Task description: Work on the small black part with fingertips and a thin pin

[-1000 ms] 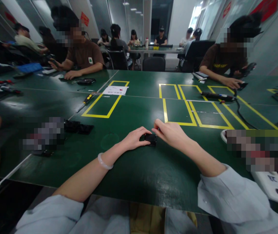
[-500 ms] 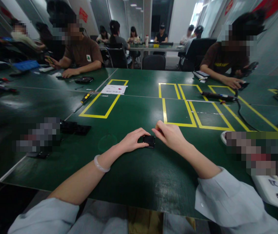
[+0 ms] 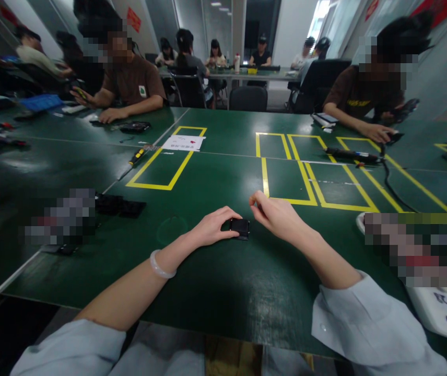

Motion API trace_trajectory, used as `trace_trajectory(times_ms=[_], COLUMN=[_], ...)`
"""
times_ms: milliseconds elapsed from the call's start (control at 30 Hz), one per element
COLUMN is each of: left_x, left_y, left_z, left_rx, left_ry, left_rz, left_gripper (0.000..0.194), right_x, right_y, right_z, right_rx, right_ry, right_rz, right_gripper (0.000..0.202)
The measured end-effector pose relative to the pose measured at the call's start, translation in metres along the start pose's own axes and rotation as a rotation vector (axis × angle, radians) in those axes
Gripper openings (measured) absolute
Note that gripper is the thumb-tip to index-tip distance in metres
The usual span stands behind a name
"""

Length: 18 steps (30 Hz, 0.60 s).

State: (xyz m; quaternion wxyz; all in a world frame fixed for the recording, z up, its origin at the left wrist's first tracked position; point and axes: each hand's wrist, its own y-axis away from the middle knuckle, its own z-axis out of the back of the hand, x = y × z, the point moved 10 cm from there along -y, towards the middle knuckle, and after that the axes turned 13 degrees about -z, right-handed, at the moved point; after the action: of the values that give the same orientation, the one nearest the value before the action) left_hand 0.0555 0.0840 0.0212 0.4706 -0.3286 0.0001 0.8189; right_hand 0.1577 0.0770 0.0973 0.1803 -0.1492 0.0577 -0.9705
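Observation:
A small, flat, black square part [image 3: 242,228] lies on the green table [image 3: 208,271] in front of me. My left hand [image 3: 213,225] grips its left side, thumb at the near edge and fingers at the far edge. Just right of the part and apart from it, my right hand [image 3: 280,215] is raised over the table. Its thumb and fingertips are drawn together in a pinch. Whatever they may hold is too small or too hidden to tell.
Yellow tape rectangles [image 3: 292,201] mark the table beyond my hands. A yellow-and-black screwdriver [image 3: 137,156] and a paper label [image 3: 184,143] lie to the left. Black pieces [image 3: 119,205] sit nearer left, a white device [image 3: 438,308] at right. Two people work across the table.
My right hand has shifted slightly to the right, away from the black part. My left hand keeps its grip on the part in the same place.

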Motion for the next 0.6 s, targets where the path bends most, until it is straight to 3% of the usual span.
trace_trajectory(times_ms=[300, 600], left_x=[-0.002, -0.004], left_y=[0.000, 0.003], left_z=[0.001, 0.002], left_rx=[-0.008, -0.029], left_ry=[0.005, 0.004], left_rz=[-0.002, -0.026], left_gripper=[0.037, 0.036], right_x=[0.002, 0.020], right_y=[0.003, 0.012], right_z=[0.001, 0.003], right_rx=[-0.059, -0.026], right_ry=[0.128, 0.050], right_rz=[0.024, 0.104], right_gripper=[0.029, 0.023])
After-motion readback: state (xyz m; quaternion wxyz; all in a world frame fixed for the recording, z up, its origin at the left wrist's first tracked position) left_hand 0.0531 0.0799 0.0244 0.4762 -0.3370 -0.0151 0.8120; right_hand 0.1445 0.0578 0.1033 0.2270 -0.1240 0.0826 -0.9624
